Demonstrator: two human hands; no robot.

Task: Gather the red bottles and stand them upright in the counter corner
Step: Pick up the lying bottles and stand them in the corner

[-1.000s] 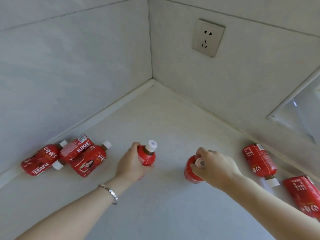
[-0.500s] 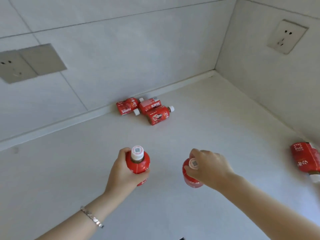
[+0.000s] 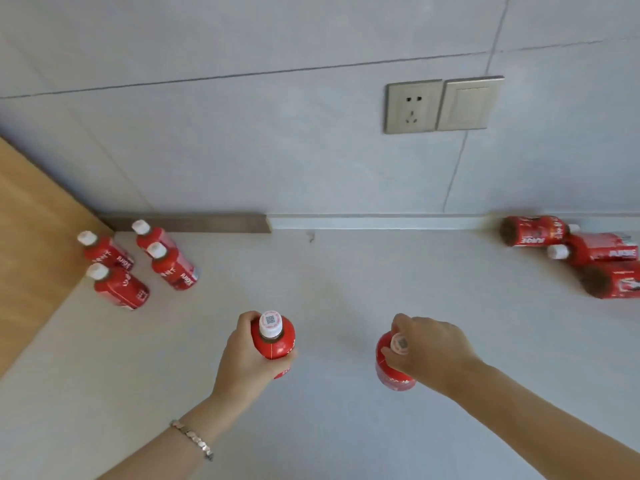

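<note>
Your left hand (image 3: 247, 355) grips one white-capped red plastic bottle (image 3: 273, 337) upright; your right hand (image 3: 429, 351) clasps another red bottle (image 3: 389, 370) by its top. Four upright red bottles (image 3: 138, 263) stand in the pale desk (image 3: 329, 271) corner.

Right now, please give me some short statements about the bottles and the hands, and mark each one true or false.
1. Each hand holds one red bottle. True: the left hand grips a bottle, the right hand another bottle.
2. Four bottles stand upright in the left corner. True.
3. The bottles at the right stand upright. False: they lie on their sides by the wall.
4. The held bottles have no caps. False: both have white caps.
5. A socket is on the wall. True.
</note>
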